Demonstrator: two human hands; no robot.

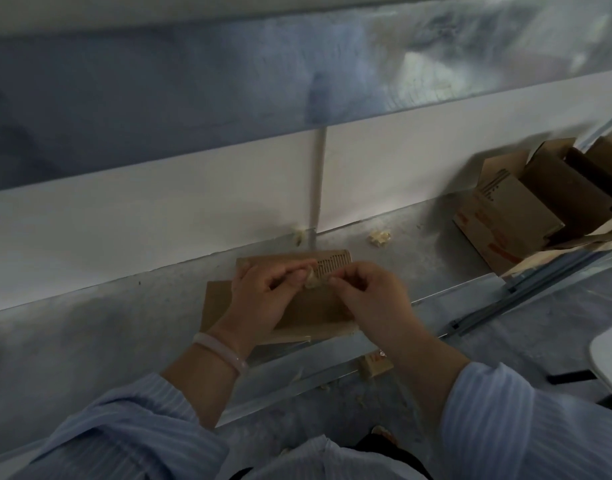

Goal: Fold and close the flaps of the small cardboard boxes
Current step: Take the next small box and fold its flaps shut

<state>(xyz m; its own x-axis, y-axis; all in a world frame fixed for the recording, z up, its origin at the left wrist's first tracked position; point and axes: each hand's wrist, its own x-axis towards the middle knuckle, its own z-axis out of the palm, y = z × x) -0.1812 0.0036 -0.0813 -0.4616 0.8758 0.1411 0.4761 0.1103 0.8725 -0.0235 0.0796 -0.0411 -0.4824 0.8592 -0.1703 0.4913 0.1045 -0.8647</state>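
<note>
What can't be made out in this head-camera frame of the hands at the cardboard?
Head view:
1. Pale scrap pinched by left hand and right hand: too small and blurred to identify.
2. Flat cardboard box: hands cover its middle; print blurred, flap state unclear.
3. Open carton at right: cut off by the frame edge, contents dark.
4. Printed piece below the ledge: partly behind the right forearm.

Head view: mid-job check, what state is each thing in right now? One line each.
small cardboard box: lying flat on the bench, flaps not yet folded shut.
left hand: fingers curled, pinching the pale scrap above the box.
right hand: fingers curled, pinching the scrap's other end.
large carton: open, flaps up.
crumpled wad: loose by the wall.
</note>
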